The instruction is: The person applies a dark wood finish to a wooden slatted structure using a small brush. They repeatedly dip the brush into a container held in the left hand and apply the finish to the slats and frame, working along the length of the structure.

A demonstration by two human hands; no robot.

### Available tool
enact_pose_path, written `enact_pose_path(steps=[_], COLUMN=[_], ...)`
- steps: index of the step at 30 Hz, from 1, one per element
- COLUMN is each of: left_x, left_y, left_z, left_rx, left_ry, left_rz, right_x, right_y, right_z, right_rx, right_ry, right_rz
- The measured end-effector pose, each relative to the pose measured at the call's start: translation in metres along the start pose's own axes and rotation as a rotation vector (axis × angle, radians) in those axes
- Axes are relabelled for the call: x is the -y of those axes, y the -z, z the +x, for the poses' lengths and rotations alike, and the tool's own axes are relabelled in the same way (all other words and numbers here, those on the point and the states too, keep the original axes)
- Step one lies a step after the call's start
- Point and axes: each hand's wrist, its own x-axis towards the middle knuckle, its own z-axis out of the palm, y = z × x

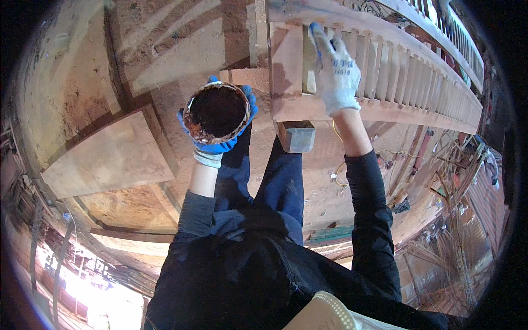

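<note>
My left hand (224, 147), in a blue-coated glove, is closed around a round tub (192, 132) with a crusted, ragged rim. Dark brown material (220, 113) fills its inside; its texture is too dark to make out. My right hand (336, 71) wears a white glove with blue on the palm side. It reaches over a slatted wooden panel (289, 107), its fingers stretched toward the upper rail. Nothing shows in these fingers, though their undersides are hidden. A small box-shaped block (300, 137) sits just below the panel's lower rail, between my legs and right forearm.
A second slatted panel (423, 25) lies beyond the first. A wide board (113, 157) is at the left on the dusty floor. Thin yellow cable (345, 179) runs near my right forearm. Wooden sticks and clutter (459, 192) lie at the far right.
</note>
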Motion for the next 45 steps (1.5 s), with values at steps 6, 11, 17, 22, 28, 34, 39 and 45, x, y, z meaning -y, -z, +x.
enact_pose_path(steps=[6,11,17,22,28,34,39,45], left_x=[-0.002,0.001,-0.001,-0.014,-0.004,-0.003,0.002,0.004], left_y=[0.000,-0.004,-0.001,0.015,-0.004,-0.011,-0.013,-0.011], left_z=[0.001,0.005,0.015,0.025,0.027,0.024,0.019,0.018], left_rx=[-0.055,0.008,0.036,-0.092,0.123,0.091,0.074,0.137], left_ry=[0.006,0.011,-0.025,-0.193,-0.120,-0.255,-0.231,-0.212], left_rz=[-0.042,-0.025,0.023,0.203,0.399,0.712,0.685,0.698], right_x=[0.014,0.004,0.009,0.012,0.043,0.083,0.100,0.095], right_y=[-0.005,0.001,0.009,0.064,0.112,0.105,0.082,0.070], right_z=[-0.012,0.007,-0.012,-0.030,-0.027,-0.023,-0.014,-0.025], right_rx=[0.162,0.059,0.095,0.549,0.667,0.243,0.108,0.124], right_ry=[0.025,-0.032,0.033,-0.648,-0.466,0.262,0.327,0.414], right_rz=[-0.034,-0.039,0.226,1.734,1.379,0.396,0.159,0.348])
